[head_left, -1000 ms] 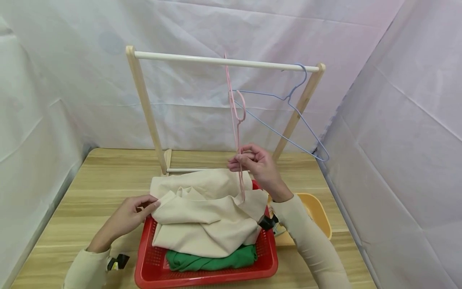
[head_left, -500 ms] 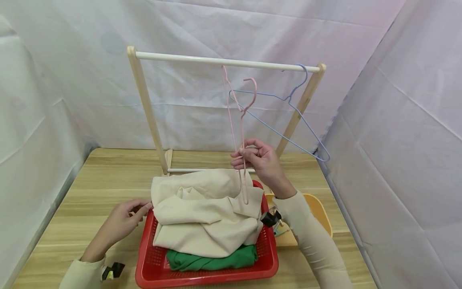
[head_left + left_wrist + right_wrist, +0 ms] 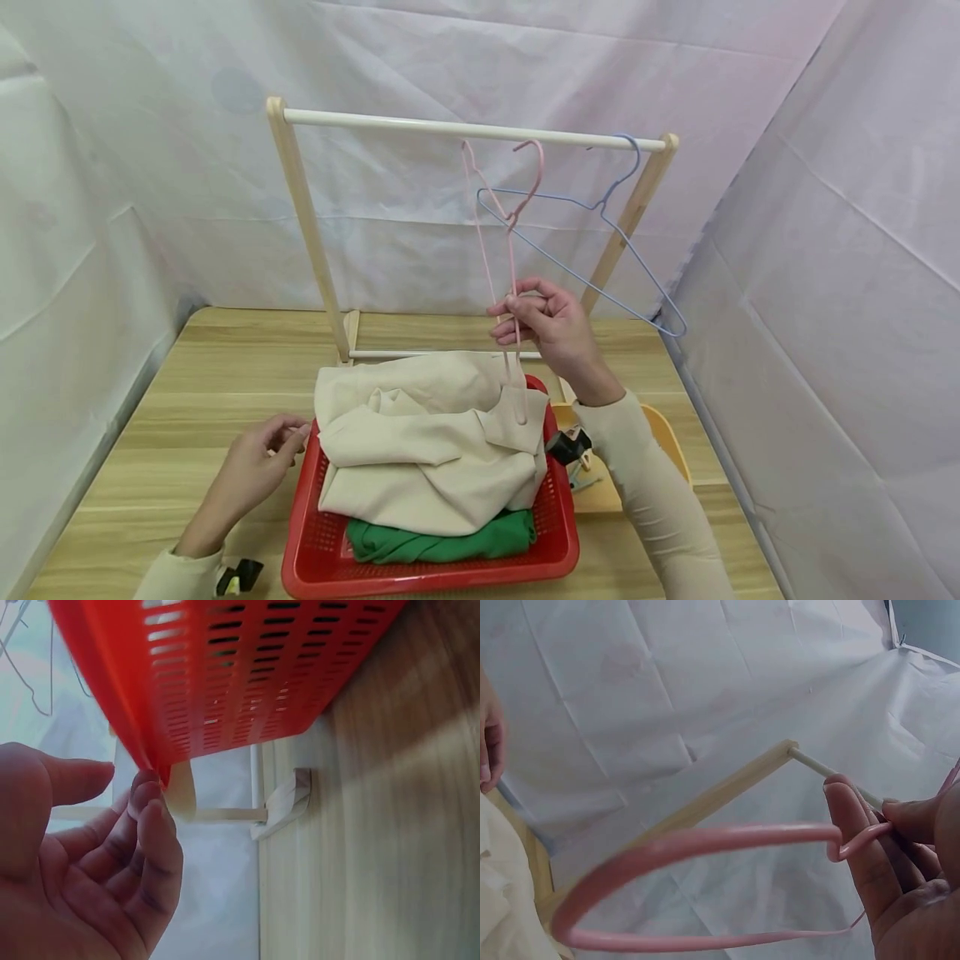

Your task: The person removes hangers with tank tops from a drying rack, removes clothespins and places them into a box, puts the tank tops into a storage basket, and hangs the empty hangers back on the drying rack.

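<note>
My right hand (image 3: 558, 337) pinches a pink clothes hanger (image 3: 513, 258) between thumb and fingers. The hanger is upright, its hook just in front of and below the rack's white rail (image 3: 412, 125); its lower end overlaps the beige cloth (image 3: 427, 454) in the head view. In the right wrist view, the hanger's end (image 3: 592, 889) loops out from the fingers. That cloth lies bunched in a red basket (image 3: 298, 533) on top of a green cloth (image 3: 442, 542). Beside the basket's left rim is my left hand (image 3: 251, 471), fingers loosely bent and holding nothing; contact with the rim is unclear.
A blue hanger (image 3: 637, 254) hangs from the rail's right end. The wooden rack post (image 3: 303, 217) stands behind the basket at left. To the basket's right sits a yellow tray (image 3: 667, 437) with clothespins (image 3: 581, 479), partly behind my right sleeve. White sheets enclose the table.
My right hand has moved up and slightly right, raising and turning the pink hanger. My left hand has let go of the beige cloth and drawn back left.
</note>
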The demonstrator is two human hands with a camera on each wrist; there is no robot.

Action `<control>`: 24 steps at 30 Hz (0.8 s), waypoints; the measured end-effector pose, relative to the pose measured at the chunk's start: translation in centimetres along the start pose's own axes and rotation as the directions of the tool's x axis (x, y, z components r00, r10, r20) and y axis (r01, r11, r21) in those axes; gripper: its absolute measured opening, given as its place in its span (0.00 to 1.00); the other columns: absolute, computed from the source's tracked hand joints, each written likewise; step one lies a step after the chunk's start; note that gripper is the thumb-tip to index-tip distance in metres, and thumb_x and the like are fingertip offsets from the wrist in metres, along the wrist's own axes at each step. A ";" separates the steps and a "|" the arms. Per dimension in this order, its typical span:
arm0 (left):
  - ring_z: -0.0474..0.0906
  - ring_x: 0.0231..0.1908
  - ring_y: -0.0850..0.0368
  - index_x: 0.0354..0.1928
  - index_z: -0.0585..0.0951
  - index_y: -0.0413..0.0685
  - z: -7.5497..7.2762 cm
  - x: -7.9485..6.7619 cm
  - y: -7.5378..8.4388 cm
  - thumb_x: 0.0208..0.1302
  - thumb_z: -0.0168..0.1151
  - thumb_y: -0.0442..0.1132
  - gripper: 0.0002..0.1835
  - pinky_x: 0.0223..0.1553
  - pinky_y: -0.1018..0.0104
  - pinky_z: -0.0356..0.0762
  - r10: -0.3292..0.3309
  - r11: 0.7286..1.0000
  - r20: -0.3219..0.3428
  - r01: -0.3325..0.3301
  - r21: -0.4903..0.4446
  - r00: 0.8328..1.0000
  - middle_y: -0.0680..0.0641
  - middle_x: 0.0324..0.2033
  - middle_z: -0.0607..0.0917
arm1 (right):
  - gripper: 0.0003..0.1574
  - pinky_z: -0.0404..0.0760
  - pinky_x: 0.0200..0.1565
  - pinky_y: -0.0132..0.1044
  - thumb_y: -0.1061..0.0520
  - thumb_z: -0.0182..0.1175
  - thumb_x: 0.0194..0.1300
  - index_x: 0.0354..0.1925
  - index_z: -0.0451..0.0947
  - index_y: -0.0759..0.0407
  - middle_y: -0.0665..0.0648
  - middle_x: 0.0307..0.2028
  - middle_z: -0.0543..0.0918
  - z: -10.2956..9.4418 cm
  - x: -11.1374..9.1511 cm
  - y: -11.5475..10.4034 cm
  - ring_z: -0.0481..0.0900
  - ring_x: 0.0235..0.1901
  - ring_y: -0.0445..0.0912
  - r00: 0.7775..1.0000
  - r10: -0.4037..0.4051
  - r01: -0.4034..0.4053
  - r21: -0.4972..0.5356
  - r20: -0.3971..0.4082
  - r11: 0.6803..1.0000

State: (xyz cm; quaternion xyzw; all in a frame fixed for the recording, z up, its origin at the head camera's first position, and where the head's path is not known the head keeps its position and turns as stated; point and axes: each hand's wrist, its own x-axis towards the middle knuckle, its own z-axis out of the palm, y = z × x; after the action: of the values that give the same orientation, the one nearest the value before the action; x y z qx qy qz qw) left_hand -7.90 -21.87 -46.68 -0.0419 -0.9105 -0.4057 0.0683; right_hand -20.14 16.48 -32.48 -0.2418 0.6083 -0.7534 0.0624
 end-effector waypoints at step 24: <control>0.71 0.19 0.65 0.57 0.78 0.34 3.4 -0.5 0.4 0.78 0.47 0.44 0.21 0.20 0.68 0.73 -0.204 0.977 -0.055 0.199 -0.076 0.977 0.49 0.19 0.77 | 0.05 0.85 0.31 0.33 0.67 0.53 0.73 0.45 0.76 0.63 0.58 0.33 0.89 -1.4 1.4 -1.0 0.87 0.26 0.44 0.999 -0.033 0.040 0.172 -0.041 0.984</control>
State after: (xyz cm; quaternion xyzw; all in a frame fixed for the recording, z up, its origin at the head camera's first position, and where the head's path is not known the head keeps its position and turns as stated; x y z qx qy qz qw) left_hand -7.63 -19.05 -48.74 0.0610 -0.8926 -0.4434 0.0539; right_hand -21.75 17.48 -31.33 -0.2321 0.5371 -0.8089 0.0576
